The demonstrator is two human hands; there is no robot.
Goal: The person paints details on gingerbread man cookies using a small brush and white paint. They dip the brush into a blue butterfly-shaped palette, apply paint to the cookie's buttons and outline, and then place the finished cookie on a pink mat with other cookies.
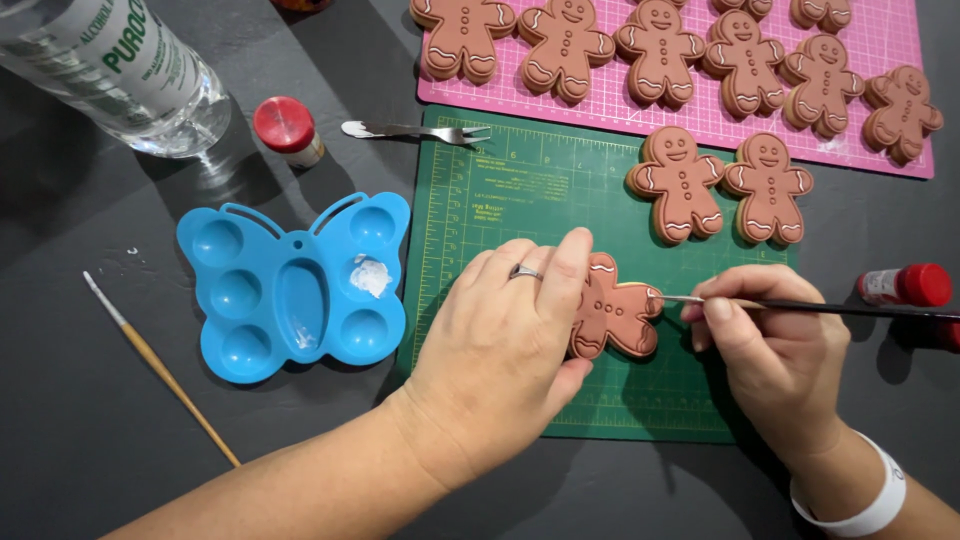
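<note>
Centrally, on the green cutting mat [520, 190], the left hand [500, 340] lies over a brown gingerbread figure [612, 318], its grip closed loosely on the piece: the thumb rests along the figure's upper edge and the other fingers press on its near side, so that only the figure's right half shows. The figure lies flat on the mat, toward the mat's lower right part. The right hand [775, 345], to the right of the mat's lower edge, has its grip closed on a thin dark-handled paintbrush [800, 306], pinched between thumb and fingertips; the brush tip touches the right edge of the figure. A white band sits on the right wrist.

Two more gingerbread figures [722, 186] lie side by side on the mat's upper right corner. Beyond the mat's far edge a pink cutting mat [690, 118] carries a row of like figures. A small metal fork [415, 131] lies just past the mat's upper left corner, with a red-capped jar [288, 130] beside it and a clear bottle [120, 70] farther left. A blue butterfly-shaped paint tray [295, 285] sits just left of the mat, with white paint in one well. A second brush [160, 368], wooden-handled, lies well left of the mat on the dark worktop [80, 440]. A red-capped tube [905, 285] lies to the mat's right.
</note>
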